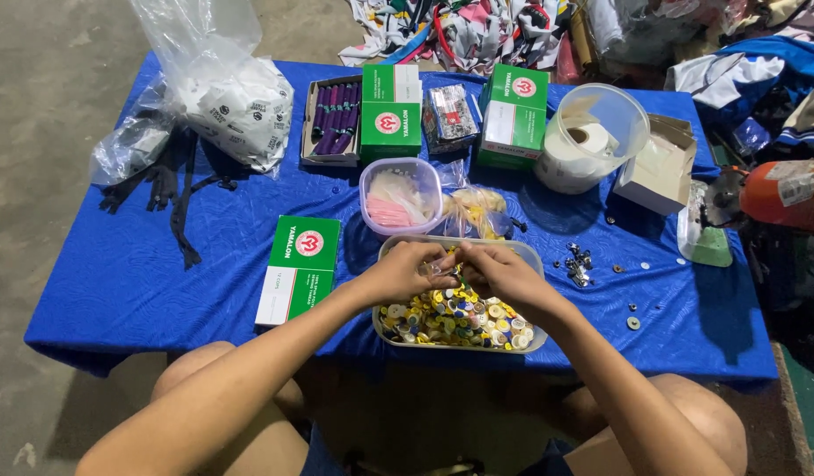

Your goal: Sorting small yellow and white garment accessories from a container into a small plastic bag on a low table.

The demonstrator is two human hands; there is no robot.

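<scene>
Together, left hand and right hand fingers pinching small button, above button tray

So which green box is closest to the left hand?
The flat green box left of the button tub, near the table's front edge; the others sit at the back.

Both bare forearms reach forward from the lower edge of the view and converge toward the middle. The left hand is curled, knuckles up, its fingertips pinched together and pointing to the right. The right hand mirrors it, fingers bent inward, its fingertips just beside those of the left, nearly touching. Both wrists are slightly bent downward. Bare knees show below the forearms, one under each elbow.
</scene>
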